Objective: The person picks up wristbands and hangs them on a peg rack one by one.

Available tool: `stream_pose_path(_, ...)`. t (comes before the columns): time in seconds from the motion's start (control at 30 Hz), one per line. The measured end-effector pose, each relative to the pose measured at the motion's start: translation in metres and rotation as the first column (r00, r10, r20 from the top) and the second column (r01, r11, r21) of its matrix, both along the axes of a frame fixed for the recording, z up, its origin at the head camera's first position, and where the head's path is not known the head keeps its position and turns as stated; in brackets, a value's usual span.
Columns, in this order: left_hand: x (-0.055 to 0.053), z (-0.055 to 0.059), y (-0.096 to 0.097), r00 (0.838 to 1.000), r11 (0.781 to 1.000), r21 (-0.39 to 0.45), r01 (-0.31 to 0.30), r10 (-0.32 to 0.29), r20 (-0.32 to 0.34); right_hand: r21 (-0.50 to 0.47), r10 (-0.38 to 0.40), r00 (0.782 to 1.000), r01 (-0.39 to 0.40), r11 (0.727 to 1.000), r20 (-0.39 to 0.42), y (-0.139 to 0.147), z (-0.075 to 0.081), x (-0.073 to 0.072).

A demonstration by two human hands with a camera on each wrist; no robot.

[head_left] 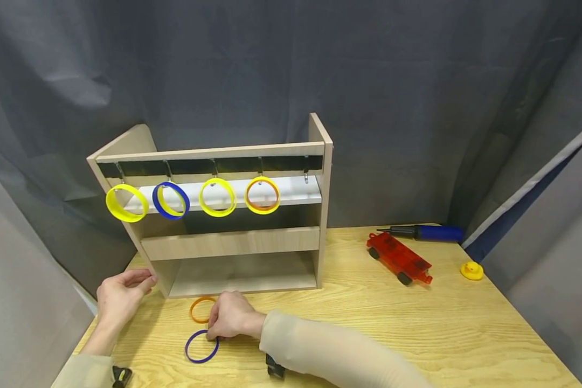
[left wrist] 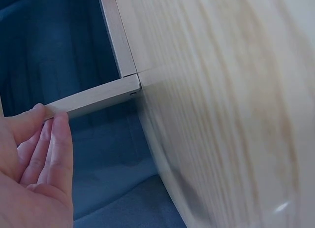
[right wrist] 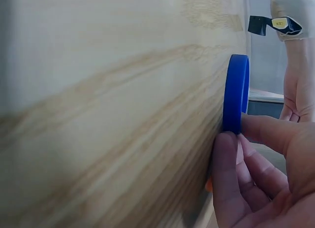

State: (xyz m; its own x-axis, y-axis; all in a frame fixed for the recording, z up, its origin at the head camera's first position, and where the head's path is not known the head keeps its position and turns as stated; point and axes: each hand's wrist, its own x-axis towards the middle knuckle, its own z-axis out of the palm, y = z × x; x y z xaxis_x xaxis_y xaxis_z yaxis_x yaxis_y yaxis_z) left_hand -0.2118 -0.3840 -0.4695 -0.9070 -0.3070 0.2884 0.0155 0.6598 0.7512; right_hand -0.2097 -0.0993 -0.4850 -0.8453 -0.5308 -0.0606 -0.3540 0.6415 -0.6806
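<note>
My right hand (head_left: 234, 315) pinches the edge of a blue ring (head_left: 187, 345) between thumb and fingers, low at the table. The right wrist view shows the same blue ring (right wrist: 236, 92) standing near the wood surface. Just beyond it lies an orange ring (head_left: 192, 311), partly hidden by that hand. At the left, my left hand (head_left: 121, 296) holds the front edge of the wooden rack's side panel (left wrist: 93, 97) between thumb and fingertips. Hooks on the rack (head_left: 230, 245) carry yellow rings (head_left: 127, 216), a blue ring (head_left: 186, 202) and an orange ring (head_left: 267, 208) inside a yellow one.
The rightmost hook (head_left: 306, 175) bears no ring. On the table's right side are a red toy wagon (head_left: 400, 257), a blue hand pump (head_left: 436, 233) and a yellow rubber duck (head_left: 472, 270). Grey curtains (head_left: 393, 108) surround the table (head_left: 368, 328).
</note>
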Motion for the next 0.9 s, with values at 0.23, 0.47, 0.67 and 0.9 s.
stream_pose_path(0.23,0.001,-0.003,-0.002,1.0,1.0,-0.009,-0.005,0.005,-0.002,0.014,-0.015,1.0,0.015,1.0,-0.003,-0.002,-0.003,0.001)
stream_pose_path(0.47,0.0,-0.003,-0.001,1.0,1.0,-0.007,-0.003,0.003,-0.005,-0.025,-0.007,1.0,0.008,1.0,0.005,0.001,-0.002,0.001)
stream_pose_path(0.67,-0.002,-0.002,-0.001,1.0,1.0,-0.025,0.0,0.0,-0.01,-0.104,-0.012,0.999,0.016,0.994,0.032,0.009,0.0,0.003)
stream_pose_path(0.9,-0.002,-0.001,-0.001,1.0,1.0,-0.025,0.008,-0.008,-0.023,-0.174,-0.005,0.996,0.02,0.985,0.084,0.021,0.006,0.002)
